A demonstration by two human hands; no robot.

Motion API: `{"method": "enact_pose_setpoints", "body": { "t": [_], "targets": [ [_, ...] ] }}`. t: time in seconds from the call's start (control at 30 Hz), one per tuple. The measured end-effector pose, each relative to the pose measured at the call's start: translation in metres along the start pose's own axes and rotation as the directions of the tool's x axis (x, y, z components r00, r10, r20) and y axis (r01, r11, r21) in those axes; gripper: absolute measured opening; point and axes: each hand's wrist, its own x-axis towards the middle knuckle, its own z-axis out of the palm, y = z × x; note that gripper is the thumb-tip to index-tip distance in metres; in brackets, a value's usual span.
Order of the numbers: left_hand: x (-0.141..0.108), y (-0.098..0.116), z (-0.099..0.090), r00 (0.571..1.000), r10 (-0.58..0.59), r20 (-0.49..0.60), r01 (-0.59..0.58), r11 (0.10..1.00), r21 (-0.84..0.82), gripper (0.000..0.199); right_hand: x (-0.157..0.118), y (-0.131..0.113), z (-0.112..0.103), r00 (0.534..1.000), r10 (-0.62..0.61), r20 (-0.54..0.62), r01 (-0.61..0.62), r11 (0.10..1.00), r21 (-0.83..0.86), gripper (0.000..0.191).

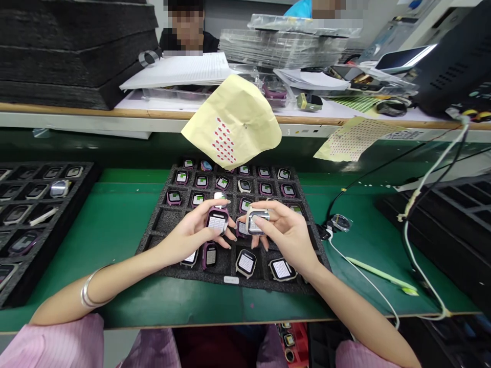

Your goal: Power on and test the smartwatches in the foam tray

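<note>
My left hand (199,225) is closed around a purple smartwatch body (217,221), its lit screen facing up. In my right hand (284,225) is a pale silver smartwatch body (258,222), with the thumb lying across its screen. Both are held side by side, a little apart, above a black foam tray (164,221). Square pockets in the tray hold several more watch bodies, purple and pale, many with lit screens. Close below my hands lie a purple watch (209,255), a pale watch (246,261) and another pale watch (283,269).
At the left stands another foam tray (82,204) of watches. Right of the middle tray are a cable (364,273), a green pen (383,273) and a small round device (341,222). A yellow sticker sheet (238,117) hangs from the shelf (153,115). A person (187,30) sits beyond.
</note>
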Motion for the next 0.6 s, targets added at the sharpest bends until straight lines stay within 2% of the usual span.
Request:
{"method": "enact_pose_setpoints", "body": {
  "t": [0.13, 0.27, 0.47, 0.6],
  "targets": [
    [0.0012, 0.0034, 0.0025, 0.999, 0.033, -0.033, -0.032, 0.999, 0.043, 0.035, -0.0004, 0.0009, -0.0009, 0.999, -0.027, 0.046, 0.025, 0.999, 0.039, 0.024],
    [0.0021, 0.0052, 0.0021, 0.996, 0.047, -0.077, -0.041, 0.996, 0.084, 0.031, -0.0013, 0.0012, -0.0018, 0.997, -0.006, 0.076, 0.001, 0.998, 0.070, 0.025],
    [0.0013, -0.0002, -0.0018, 0.999, 0.032, -0.041, -0.034, 0.999, -0.040, 0.045, -0.0026, -0.0010, -0.0003, 0.997, 0.001, 0.073, -0.008, 0.996, 0.085, 0.034],
    [-0.0001, -0.0024, -0.0012, 0.999, 0.035, -0.013, -0.036, 0.998, -0.057, 0.052, -0.0015, 0.0003, 0.0018, 0.999, 0.009, 0.037, -0.010, 0.999, 0.048, 0.030]
  ]
}}
